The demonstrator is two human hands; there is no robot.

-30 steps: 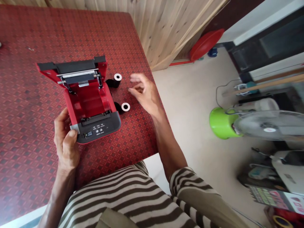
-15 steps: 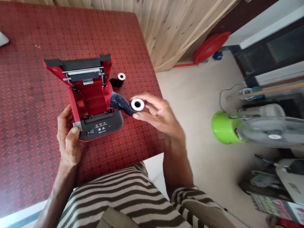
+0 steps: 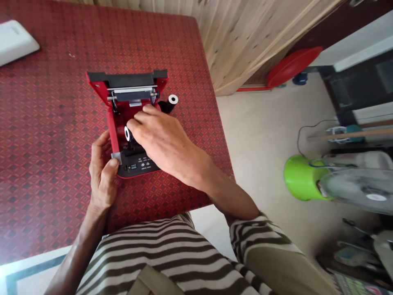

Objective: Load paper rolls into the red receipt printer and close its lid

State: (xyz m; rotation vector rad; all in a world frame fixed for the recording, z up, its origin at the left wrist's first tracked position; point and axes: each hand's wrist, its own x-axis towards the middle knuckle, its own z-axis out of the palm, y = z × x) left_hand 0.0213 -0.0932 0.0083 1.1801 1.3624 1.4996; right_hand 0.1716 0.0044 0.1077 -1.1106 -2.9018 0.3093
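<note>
A red and black label printer point(image 3: 114, 129) stands on the table with its lid point(image 3: 130, 82) tipped up. My left hand point(image 3: 102, 174) grips the printer's front left side, thumb on a small grey patch at the corner of its black control panel point(image 3: 138, 165). Over the open bay reaches my right hand point(image 3: 166, 143), its fingers closed on a black ribbon roll point(image 3: 129, 135). Only the roll's white-cored end shows; my hand covers the remainder, and whether it touches the bay floor cannot be seen. Just behind the printer's right side lies a second black ribbon roll point(image 3: 172, 101).
The table point(image 3: 61, 123) has a red patterned cover, and a white device point(image 3: 16, 41) rests at its far left. A wooden panel point(image 3: 245, 37) borders the far side. On the floor to the right are a green bucket point(image 3: 296, 176) and a fan point(image 3: 362, 186).
My right hand has brought the ribbon roll leftward from beside the printer into its open bay. My left hand keeps its grip. The view has shifted, so the table scene sits further right.
</note>
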